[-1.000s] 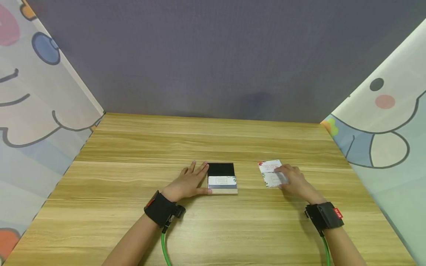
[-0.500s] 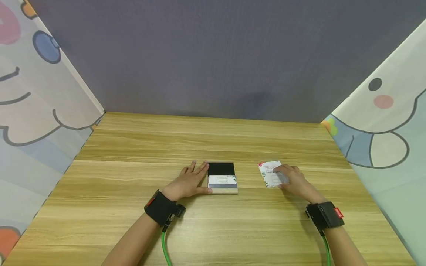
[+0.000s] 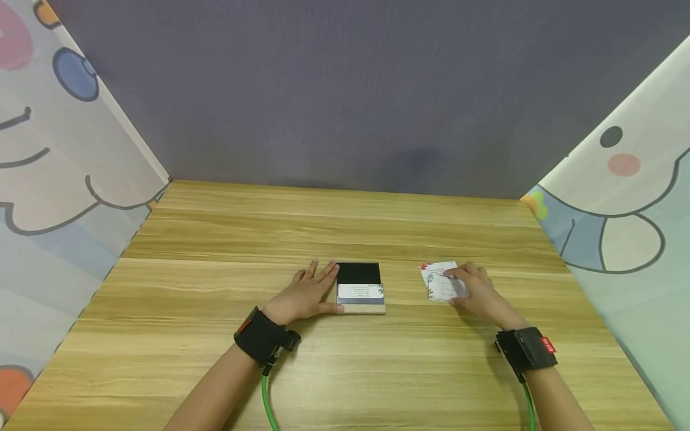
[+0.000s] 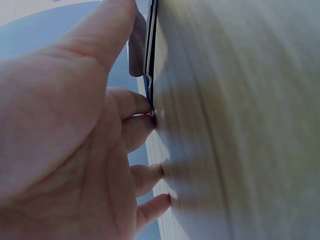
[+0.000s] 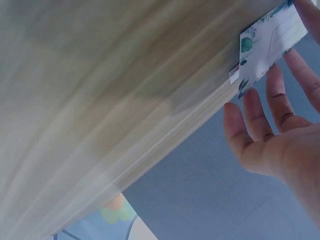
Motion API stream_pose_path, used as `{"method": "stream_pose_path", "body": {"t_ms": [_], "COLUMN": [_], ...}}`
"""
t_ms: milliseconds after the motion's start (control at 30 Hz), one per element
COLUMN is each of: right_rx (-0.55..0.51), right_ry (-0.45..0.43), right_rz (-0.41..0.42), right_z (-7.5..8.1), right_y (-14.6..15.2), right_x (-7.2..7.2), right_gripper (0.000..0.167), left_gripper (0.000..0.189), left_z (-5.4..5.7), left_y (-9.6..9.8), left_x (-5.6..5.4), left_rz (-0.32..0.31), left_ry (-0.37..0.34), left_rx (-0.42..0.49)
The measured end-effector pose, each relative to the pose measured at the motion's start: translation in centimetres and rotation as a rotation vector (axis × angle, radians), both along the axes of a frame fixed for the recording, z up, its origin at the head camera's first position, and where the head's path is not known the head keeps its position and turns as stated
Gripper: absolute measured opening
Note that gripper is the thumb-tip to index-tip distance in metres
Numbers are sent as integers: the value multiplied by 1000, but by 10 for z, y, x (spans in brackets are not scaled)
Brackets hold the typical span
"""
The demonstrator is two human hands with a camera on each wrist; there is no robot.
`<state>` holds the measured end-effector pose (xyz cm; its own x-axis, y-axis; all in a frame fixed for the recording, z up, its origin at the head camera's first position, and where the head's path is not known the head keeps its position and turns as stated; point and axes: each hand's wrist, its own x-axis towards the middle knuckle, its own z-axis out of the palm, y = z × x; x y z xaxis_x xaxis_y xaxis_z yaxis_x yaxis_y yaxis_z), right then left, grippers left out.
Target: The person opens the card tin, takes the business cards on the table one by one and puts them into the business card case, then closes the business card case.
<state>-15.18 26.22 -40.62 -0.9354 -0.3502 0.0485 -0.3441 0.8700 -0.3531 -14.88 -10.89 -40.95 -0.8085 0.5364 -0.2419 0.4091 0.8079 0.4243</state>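
Observation:
In the head view my left hand point(image 3: 303, 297) lies with fingers spread on the table, fingertips and thumb at the left edge of an open card case point(image 3: 358, 273). The case has a black upper panel. A white card with leaf print point(image 3: 360, 291) sits in its lower part, above a grey-blue band and a beige strip. On the right, my right hand point(image 3: 477, 292) pinches a white card with green leaves point(image 3: 442, 288) between thumb and fingers, its edge tipped up in the right wrist view. Behind it a card with red flowers point(image 3: 431, 269) is partly covered.
Both hands work on a wood-grain table point(image 3: 345, 371), with a grey panel point(image 3: 345, 96) along its far edge. Cartoon-printed sheets point(image 3: 620, 197) stand at the sides. Each wrist wears a black strap with a green cable point(image 3: 266, 401).
The green-leaf card has come up off the table at its near edge and shifted over the red-flower card, covering more of it. My left hand has stayed in place at the case.

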Motion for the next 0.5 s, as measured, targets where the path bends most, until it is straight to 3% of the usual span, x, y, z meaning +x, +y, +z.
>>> {"method": "stream_pose_path", "body": {"t_ms": [267,500], "right_rx": [-23,-62], "right_ry": [21,-59], "right_rz": [0,10], "right_z": [-1,0], "right_y": [-1,-1], "right_x": [-1,-1], "right_gripper": [51,43], "left_gripper": [88,88], "left_z": [0,-1], "left_y": [0,0], "left_x": [-1,-1], "left_rz": [1,0], "left_ry": [3,2], "left_rx": [-4,0]}}
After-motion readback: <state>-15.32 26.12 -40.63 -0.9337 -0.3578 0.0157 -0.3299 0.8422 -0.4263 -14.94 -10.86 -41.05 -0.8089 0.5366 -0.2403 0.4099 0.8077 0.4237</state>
